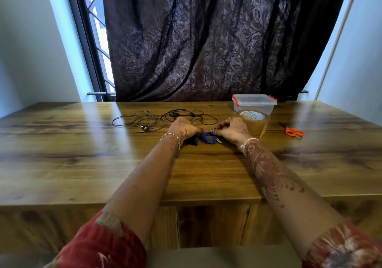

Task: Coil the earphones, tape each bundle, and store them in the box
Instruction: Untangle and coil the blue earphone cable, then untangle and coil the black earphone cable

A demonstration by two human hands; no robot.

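Observation:
A coiled blue earphone bundle lies on the wooden table between my hands. My left hand is closed on its left side, where dark earbud parts show. My right hand pinches its upper right edge with the fingertips. Behind my hands lie two loose earphones: a grey one to the left and a black one in the middle. A roll of brown tape stands right of my right hand. The clear plastic box with red clips sits shut behind the tape.
Orange-handled scissors lie to the right of the tape. A dark curtain hangs behind the table's far edge. The table's front edge runs close to my elbows.

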